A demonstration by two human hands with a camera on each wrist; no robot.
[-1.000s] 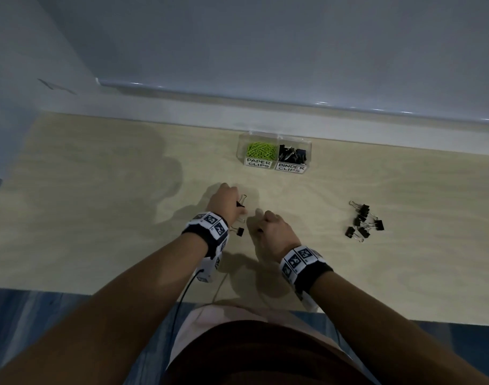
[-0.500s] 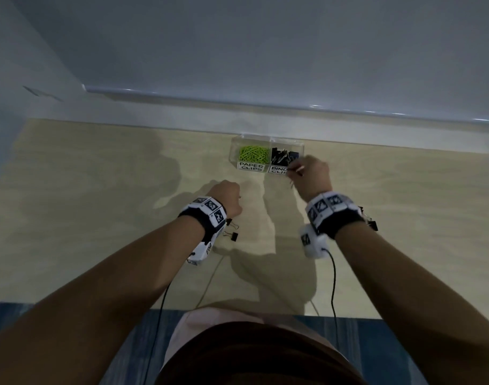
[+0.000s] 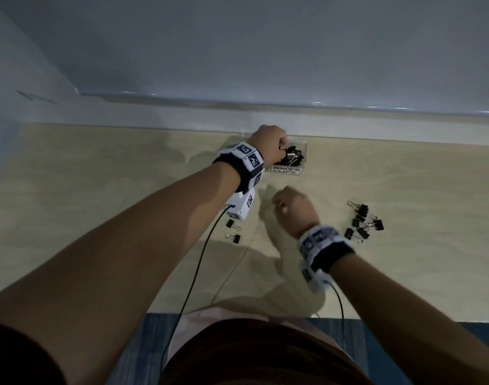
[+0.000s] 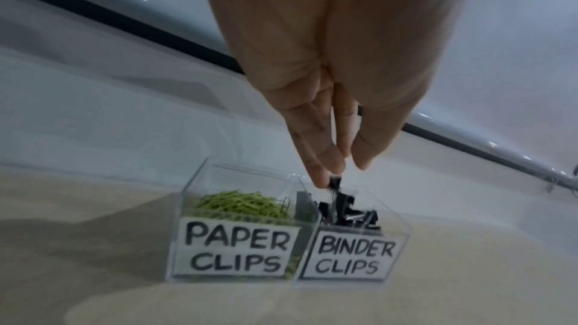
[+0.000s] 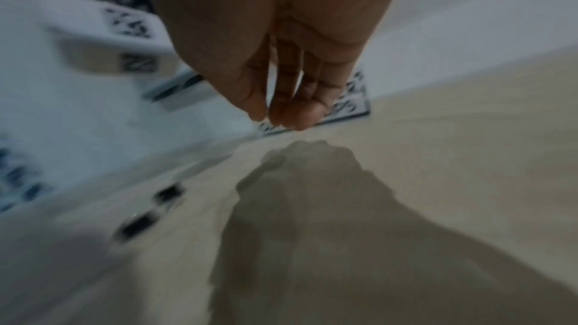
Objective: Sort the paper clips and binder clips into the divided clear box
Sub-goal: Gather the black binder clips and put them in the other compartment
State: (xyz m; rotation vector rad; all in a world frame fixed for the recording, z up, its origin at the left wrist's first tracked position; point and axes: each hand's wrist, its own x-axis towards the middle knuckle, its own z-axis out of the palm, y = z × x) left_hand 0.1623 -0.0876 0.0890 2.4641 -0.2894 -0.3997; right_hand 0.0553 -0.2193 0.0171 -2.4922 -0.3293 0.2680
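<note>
While the left hand (image 3: 268,147) hangs over the right-hand compartment of the divided clear plastic box (image 4: 200,182), its fingertips (image 4: 322,179) pinch a small black metal binder clip (image 4: 335,185) just above the heap of black clips already in there; the wrist view shows the clip at the level of the box rim, not yet let go. To do this step well, I judge, the fingers should simply part with the clip held low over the compartment labelled BINDER CLIPS (image 4: 350,257), keeping it right of the divider so it cannot tip across into the left compartment, where the green wire paper clips (image 4: 244,204) lie behind the PAPER CLIPS label (image 4: 236,247); a low drop should also stop it bouncing out over the wall. Nearer and to the right, the right hand (image 3: 292,208) hovers over the pale wooden tabletop (image 3: 418,190) with fingers loosely bent; that wrist picture is blurred, yet nothing shows between the fingers, so it seems to hold nothing. Two loose black binder clips (image 3: 233,230) lie on the near side below the left forearm; a larger cluster of black binder clips (image 3: 362,222) sits well to the right of the right hand; both groups are not yet sorted.
</note>
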